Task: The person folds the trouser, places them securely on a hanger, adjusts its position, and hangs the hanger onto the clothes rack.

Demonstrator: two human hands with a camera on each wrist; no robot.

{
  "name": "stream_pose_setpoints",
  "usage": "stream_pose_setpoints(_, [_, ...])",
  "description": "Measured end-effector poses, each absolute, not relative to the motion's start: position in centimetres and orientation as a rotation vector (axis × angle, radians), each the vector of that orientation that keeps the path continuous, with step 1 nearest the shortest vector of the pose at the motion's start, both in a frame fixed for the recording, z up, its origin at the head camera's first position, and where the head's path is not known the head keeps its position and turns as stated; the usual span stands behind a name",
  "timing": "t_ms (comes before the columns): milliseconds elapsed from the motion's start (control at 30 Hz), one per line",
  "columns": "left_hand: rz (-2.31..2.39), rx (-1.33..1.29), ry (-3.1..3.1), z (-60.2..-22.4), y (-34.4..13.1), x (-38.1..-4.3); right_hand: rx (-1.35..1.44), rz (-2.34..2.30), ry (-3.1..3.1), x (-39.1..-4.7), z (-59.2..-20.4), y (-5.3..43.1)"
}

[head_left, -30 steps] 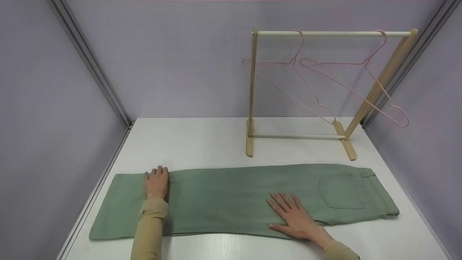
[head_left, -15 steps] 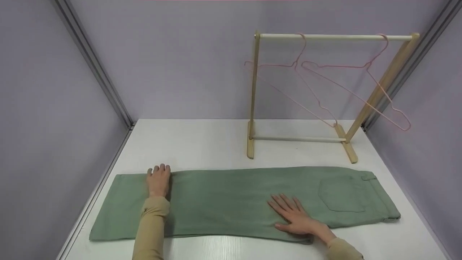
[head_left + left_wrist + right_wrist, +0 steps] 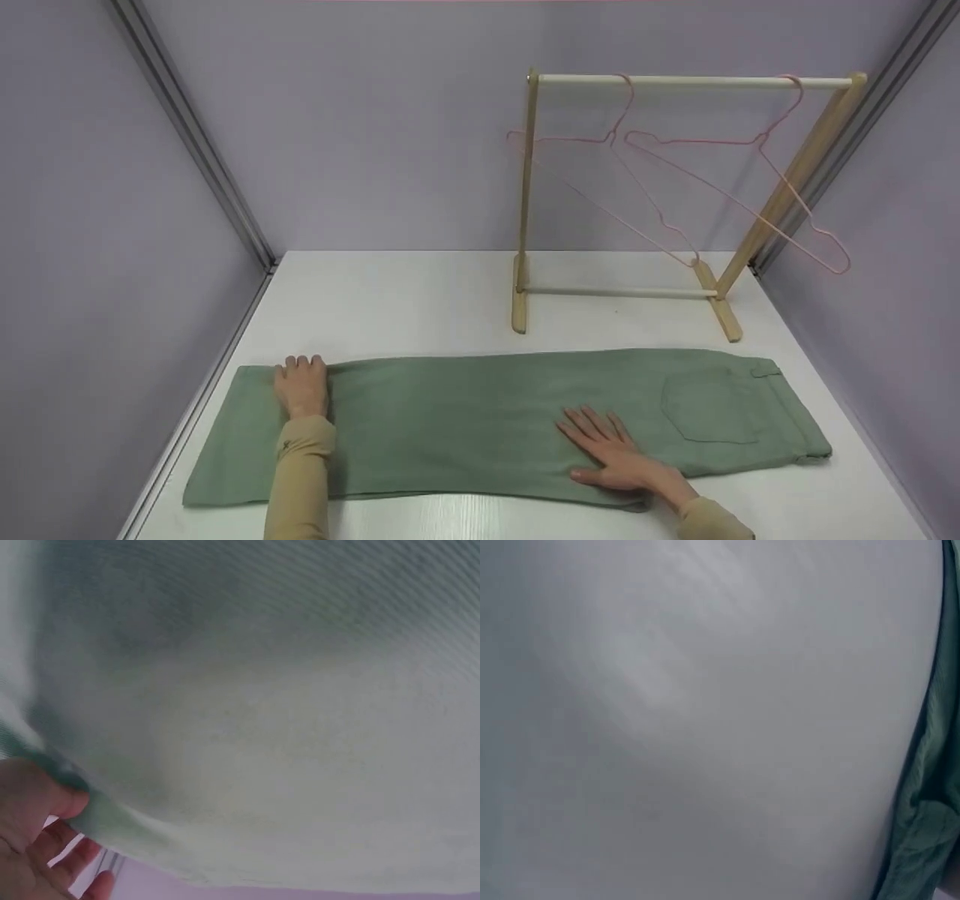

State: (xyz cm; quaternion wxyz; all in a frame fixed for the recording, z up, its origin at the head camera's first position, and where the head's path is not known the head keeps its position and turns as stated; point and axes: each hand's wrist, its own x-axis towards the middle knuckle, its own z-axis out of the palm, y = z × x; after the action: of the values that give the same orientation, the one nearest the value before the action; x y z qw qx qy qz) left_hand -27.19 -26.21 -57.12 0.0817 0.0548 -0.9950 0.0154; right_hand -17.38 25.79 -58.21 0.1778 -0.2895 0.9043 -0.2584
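Observation:
A pair of green trousers (image 3: 480,427), folded lengthwise, lies flat across the white table, its waistband and back pocket to the right. At the far edge of the leg end, my left hand (image 3: 301,388) has its fingers curled over the cloth. In the left wrist view, that hand (image 3: 34,832) pinches the trouser edge between thumb and fingers, with pale green cloth filling most of the picture. My right hand (image 3: 611,454) rests with spread fingers on the near part of the trousers. The right wrist view shows mostly table, with a strip of the green trousers (image 3: 930,840) at right.
Behind the trousers, towards the right, stands a wooden rack (image 3: 525,225) with a white top rail. Two pink hangers (image 3: 574,139) hang from it. Pale walls enclose the white table (image 3: 390,300) at the back and both sides.
My left hand has slid left along the far edge of the trousers. My right hand has shifted slightly right and stays flat on the cloth. The view has tipped a little.

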Motion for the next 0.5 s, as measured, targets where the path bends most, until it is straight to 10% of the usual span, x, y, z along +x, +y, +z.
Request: stream_pose_setpoints(500, [-0.494, 0.352, -3.075, -57.08, -25.99, -26.54, -0.856, -0.799, 2.558, -17.43, -58.51, 26.07])
